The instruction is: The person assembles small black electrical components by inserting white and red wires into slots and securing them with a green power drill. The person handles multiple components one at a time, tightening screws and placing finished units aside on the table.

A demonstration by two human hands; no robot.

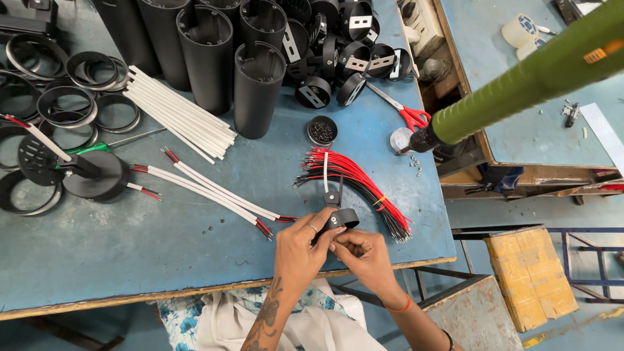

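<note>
Pinching a small black ring bracket (342,218) between both hands above the blue table's (162,253) near edge, I judged it light, rigid and easily dropped. My left hand (300,247) was clamped on its rim; my right hand (364,255) was closed against its underside. Red wires (354,179) lay just beyond.

A worn blue worktable (130,260) with a bare wooden edge fills the room's left side, a second blue-topped wooden bench (539,136) stands at the right, and a yellowish box (530,276) rests on the grey-blue floor (598,325).
</note>
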